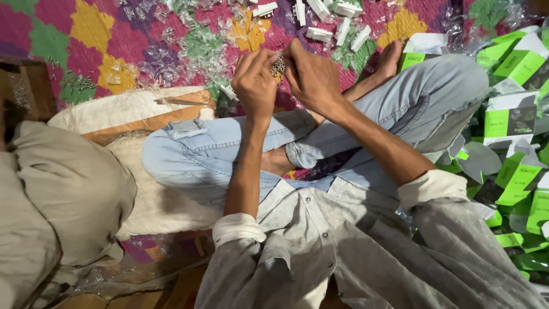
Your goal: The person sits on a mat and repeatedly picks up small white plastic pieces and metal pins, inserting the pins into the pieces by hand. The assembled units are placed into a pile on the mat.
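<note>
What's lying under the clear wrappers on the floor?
A colourful patterned mat shows beneath the clear wrappers, with white parts lying nearby. Crossed legs hide the mat closer in.

We cannot make out the small metallic bundle (pixel 278 66), for the fingers of our left hand (pixel 254 83) and right hand (pixel 313 77) cover most of it. The white plastic parts (pixel 337 23) run off the top edge, and the green and white cartons (pixel 514 120) off the right. The clear wrappers (pixel 189 54) are too small and tangled to tell apart.
</note>
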The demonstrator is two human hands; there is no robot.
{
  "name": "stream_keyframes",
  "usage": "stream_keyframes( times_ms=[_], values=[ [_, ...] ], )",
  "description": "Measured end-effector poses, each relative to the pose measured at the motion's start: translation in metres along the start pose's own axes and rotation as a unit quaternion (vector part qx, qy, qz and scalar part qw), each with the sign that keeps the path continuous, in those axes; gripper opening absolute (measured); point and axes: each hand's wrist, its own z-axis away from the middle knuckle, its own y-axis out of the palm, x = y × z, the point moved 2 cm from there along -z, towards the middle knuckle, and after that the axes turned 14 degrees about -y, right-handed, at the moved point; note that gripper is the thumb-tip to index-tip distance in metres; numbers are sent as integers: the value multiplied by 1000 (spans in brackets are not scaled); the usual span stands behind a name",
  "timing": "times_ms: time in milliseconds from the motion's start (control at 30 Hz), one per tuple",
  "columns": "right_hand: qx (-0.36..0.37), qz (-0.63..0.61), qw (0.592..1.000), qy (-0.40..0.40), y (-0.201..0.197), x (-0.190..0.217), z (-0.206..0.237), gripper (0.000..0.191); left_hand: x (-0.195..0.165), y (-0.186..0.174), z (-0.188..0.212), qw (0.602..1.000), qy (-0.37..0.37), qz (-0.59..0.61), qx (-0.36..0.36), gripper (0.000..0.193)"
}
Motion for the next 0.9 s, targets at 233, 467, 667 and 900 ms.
stream_keyframes(
  times_ms=[233, 467, 667, 900],
  values=[
    [-18, 20, 1000, 10, 0, 0, -2, 18, 21, 7, -3, 988, -97, 106, 51, 5],
    [-26, 14, 1000, 11, 4, -6, -2, 14, 43, 17, -5, 961, -167, 194, 106, 8],
    [8, 14, 999, 30, 20, -23, 7, 13, 66, 21, -1, 960, -162, 179, 142, 8],
    [-7, -29, 997, 76, 12, -31, -4, 19, 68, 33, -10, 958, -170, 174, 150, 16]
  ],
)
